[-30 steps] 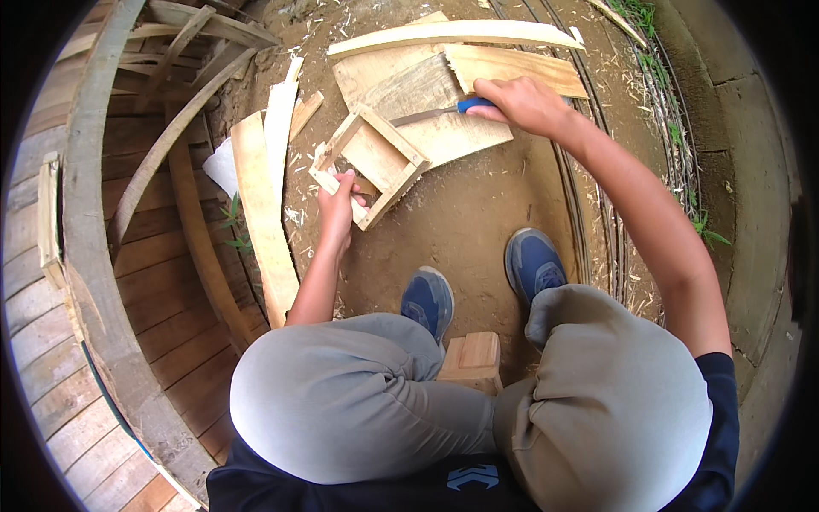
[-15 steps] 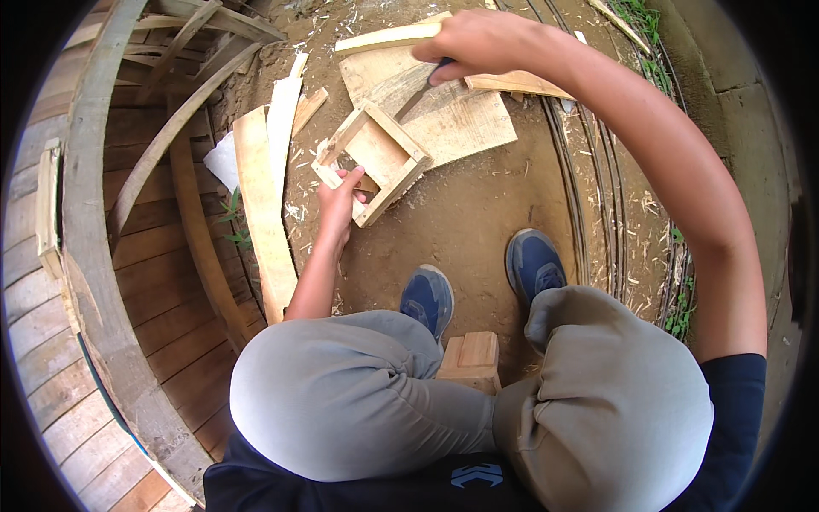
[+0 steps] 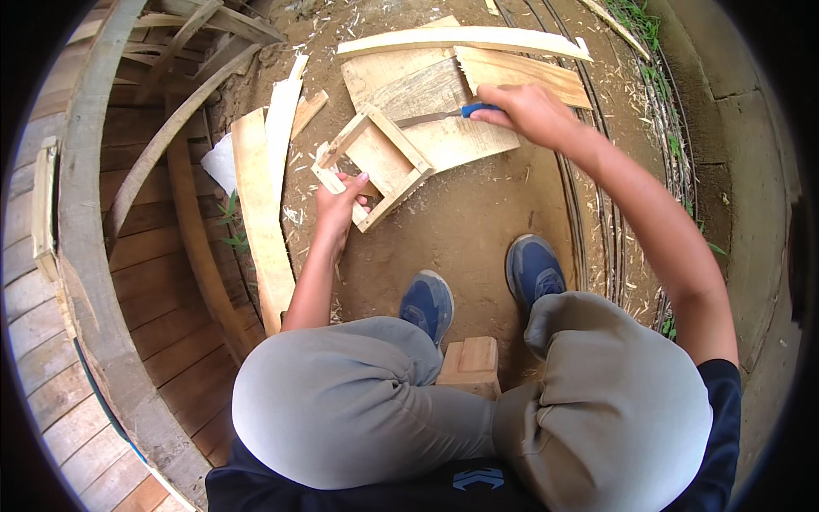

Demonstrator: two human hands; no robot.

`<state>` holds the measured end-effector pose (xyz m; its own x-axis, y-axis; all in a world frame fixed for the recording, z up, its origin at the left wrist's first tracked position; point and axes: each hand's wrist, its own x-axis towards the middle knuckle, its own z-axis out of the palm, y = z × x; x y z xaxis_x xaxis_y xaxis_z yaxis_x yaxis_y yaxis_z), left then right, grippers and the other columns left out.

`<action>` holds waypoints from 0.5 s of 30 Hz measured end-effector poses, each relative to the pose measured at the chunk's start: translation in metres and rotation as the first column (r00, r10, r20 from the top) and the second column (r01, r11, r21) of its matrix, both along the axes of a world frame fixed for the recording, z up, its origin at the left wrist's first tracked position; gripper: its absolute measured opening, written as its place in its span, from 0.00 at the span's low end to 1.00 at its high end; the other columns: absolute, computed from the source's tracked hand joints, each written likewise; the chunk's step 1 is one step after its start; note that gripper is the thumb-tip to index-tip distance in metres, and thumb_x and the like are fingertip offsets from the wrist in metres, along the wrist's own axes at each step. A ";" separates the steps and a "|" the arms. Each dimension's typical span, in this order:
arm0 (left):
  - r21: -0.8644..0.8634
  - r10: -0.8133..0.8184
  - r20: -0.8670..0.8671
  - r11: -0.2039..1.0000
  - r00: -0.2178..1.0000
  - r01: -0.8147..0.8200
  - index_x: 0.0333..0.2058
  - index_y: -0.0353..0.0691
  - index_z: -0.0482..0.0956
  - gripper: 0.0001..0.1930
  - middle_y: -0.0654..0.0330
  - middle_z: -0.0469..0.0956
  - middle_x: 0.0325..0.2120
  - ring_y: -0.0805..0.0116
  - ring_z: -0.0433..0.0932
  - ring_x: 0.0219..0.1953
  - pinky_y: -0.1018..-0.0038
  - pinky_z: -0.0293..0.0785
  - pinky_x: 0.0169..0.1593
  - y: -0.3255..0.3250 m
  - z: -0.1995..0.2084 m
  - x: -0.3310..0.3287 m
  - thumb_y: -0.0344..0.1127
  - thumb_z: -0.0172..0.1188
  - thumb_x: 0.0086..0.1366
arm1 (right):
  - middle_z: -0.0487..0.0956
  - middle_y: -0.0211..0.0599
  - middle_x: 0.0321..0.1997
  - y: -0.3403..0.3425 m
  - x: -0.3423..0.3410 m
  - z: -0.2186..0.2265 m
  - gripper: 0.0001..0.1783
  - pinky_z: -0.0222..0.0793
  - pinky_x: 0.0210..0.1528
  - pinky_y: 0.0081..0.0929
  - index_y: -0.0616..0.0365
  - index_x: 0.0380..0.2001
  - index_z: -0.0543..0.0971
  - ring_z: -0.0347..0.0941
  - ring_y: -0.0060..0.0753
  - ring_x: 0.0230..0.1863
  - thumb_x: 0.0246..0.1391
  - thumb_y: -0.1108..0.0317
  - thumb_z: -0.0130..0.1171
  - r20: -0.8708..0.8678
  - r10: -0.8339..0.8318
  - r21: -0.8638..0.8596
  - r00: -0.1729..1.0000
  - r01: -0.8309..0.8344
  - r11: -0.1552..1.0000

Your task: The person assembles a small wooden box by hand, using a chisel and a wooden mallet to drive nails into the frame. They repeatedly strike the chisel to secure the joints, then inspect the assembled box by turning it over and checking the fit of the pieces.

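My left hand (image 3: 338, 203) is closed around the near left bar of a small wooden box frame (image 3: 401, 138), which sits tilted at an angle to me. Its open middle shows, with a bare board along one inner side. In my right hand (image 3: 531, 116) is the blue handle of a file (image 3: 433, 119). The long, flat metal blade points left, and its tip lies at the frame's far right bar. Underneath the blade and partly under the frame, a wide wooden board (image 3: 478, 141) lies on the ground.
A curved wooden strip (image 3: 461, 39) and a plank piece (image 3: 529, 77) lie beyond my right hand. Long offcuts (image 3: 260, 196) rest to the left, beside a slatted wooden structure (image 3: 145, 230). Dark rods (image 3: 570, 205) run along the right. A wooden block (image 3: 469, 357) sits between my feet.
My right hand has come down and toward me from over the curved strip, drawing the file along the frame's far right bar to a flatter angle. My left hand and the frame barely shift.
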<state>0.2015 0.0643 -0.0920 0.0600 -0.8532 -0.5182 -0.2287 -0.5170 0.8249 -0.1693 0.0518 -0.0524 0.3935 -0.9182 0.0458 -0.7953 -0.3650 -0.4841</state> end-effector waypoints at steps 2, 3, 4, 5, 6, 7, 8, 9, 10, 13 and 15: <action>-0.001 0.004 0.004 1.000 1.000 -0.004 0.48 0.32 0.67 0.25 0.59 0.74 0.31 0.73 0.76 0.23 0.74 0.76 0.25 0.002 -0.001 0.002 0.35 0.72 0.61 | 0.80 0.46 0.26 0.008 0.002 -0.009 0.19 0.72 0.32 0.48 0.54 0.37 0.72 0.79 0.56 0.30 0.64 0.48 0.55 0.043 -0.004 -0.091 0.999 0.008 0.996; -0.002 0.007 0.006 1.000 1.000 -0.007 0.48 0.32 0.66 0.25 0.59 0.74 0.31 0.73 0.76 0.23 0.74 0.77 0.25 0.002 -0.002 0.003 0.35 0.72 0.61 | 0.80 0.46 0.26 0.011 0.003 -0.013 0.19 0.72 0.32 0.49 0.53 0.37 0.71 0.78 0.57 0.30 0.64 0.47 0.54 0.064 -0.005 -0.136 0.998 0.013 0.991; -0.007 0.005 0.006 1.000 1.000 -0.005 0.48 0.32 0.66 0.25 0.60 0.73 0.31 0.74 0.76 0.23 0.74 0.77 0.25 0.001 -0.001 0.002 0.35 0.72 0.61 | 0.79 0.47 0.25 0.006 0.001 -0.017 0.19 0.71 0.32 0.49 0.51 0.37 0.71 0.77 0.59 0.30 0.65 0.45 0.53 0.083 0.005 -0.127 0.997 0.006 0.992; -0.008 -0.006 0.002 1.000 1.000 0.006 0.48 0.32 0.66 0.25 0.60 0.73 0.31 0.74 0.76 0.23 0.75 0.76 0.24 0.001 0.000 0.000 0.35 0.73 0.61 | 0.79 0.47 0.25 0.000 -0.003 -0.021 0.19 0.71 0.32 0.49 0.51 0.37 0.71 0.77 0.59 0.30 0.65 0.45 0.53 0.073 0.017 -0.129 0.997 -0.007 0.992; -0.009 -0.017 -0.003 1.000 1.000 0.017 0.48 0.32 0.66 0.25 0.60 0.73 0.31 0.74 0.76 0.23 0.75 0.76 0.24 0.001 0.001 -0.001 0.35 0.73 0.61 | 0.79 0.47 0.25 -0.005 -0.006 -0.024 0.20 0.71 0.32 0.50 0.51 0.37 0.71 0.77 0.59 0.30 0.65 0.45 0.53 0.063 0.029 -0.130 0.998 -0.021 0.991; -0.011 -0.025 -0.006 1.000 1.000 0.025 0.47 0.32 0.66 0.25 0.60 0.73 0.30 0.74 0.76 0.23 0.75 0.76 0.24 0.000 0.001 0.000 0.35 0.73 0.61 | 0.79 0.47 0.25 -0.010 -0.005 -0.024 0.20 0.71 0.32 0.50 0.51 0.37 0.71 0.77 0.59 0.30 0.65 0.45 0.53 0.054 0.044 -0.132 0.998 -0.037 0.991; -0.011 -0.024 0.000 1.000 1.000 0.024 0.47 0.32 0.66 0.25 0.61 0.73 0.30 0.74 0.75 0.23 0.76 0.75 0.24 0.000 0.001 0.000 0.35 0.73 0.60 | 0.79 0.47 0.25 -0.013 -0.005 -0.023 0.20 0.72 0.32 0.50 0.51 0.37 0.70 0.77 0.59 0.29 0.66 0.45 0.51 0.039 0.052 -0.151 0.998 -0.046 0.988; -0.012 -0.025 0.005 1.000 1.000 0.025 0.46 0.32 0.66 0.25 0.61 0.73 0.30 0.74 0.75 0.23 0.76 0.75 0.24 -0.001 0.001 -0.001 0.35 0.74 0.60 | 0.79 0.46 0.25 -0.014 -0.002 -0.024 0.20 0.72 0.31 0.50 0.51 0.37 0.70 0.77 0.58 0.29 0.66 0.44 0.50 0.020 0.049 -0.131 0.999 -0.046 0.990; -0.014 -0.029 0.009 0.999 1.000 0.029 0.46 0.32 0.66 0.25 0.61 0.72 0.30 0.74 0.75 0.23 0.76 0.74 0.24 -0.003 0.001 -0.001 0.35 0.74 0.60 | 0.79 0.46 0.25 -0.015 0.000 -0.026 0.21 0.73 0.31 0.50 0.51 0.38 0.69 0.77 0.58 0.29 0.67 0.44 0.50 -0.001 0.043 -0.113 0.999 -0.042 0.993; -0.022 -0.018 0.032 1.000 0.999 0.019 0.45 0.32 0.66 0.25 0.61 0.73 0.30 0.75 0.75 0.22 0.77 0.73 0.24 -0.002 0.000 -0.001 0.34 0.74 0.59 | 0.80 0.46 0.25 -0.001 0.009 -0.034 0.21 0.74 0.30 0.50 0.51 0.38 0.68 0.78 0.57 0.28 0.68 0.43 0.48 -0.030 -0.022 -0.139 0.999 0.018 0.990; -0.028 -0.014 0.034 1.000 0.999 0.015 0.45 0.33 0.67 0.24 0.61 0.73 0.29 0.75 0.74 0.21 0.77 0.73 0.25 -0.002 -0.001 -0.001 0.34 0.74 0.59 | 0.81 0.46 0.26 0.009 0.014 -0.036 0.21 0.74 0.30 0.50 0.51 0.39 0.68 0.78 0.57 0.29 0.68 0.43 0.47 -0.033 -0.058 -0.155 0.998 0.053 0.987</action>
<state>0.2003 0.0624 -0.0927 0.0644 -0.8682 -0.4920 -0.2638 -0.4903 0.8307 -0.1551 0.0609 -0.0881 0.3463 -0.9218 0.1745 -0.8329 -0.3877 -0.3950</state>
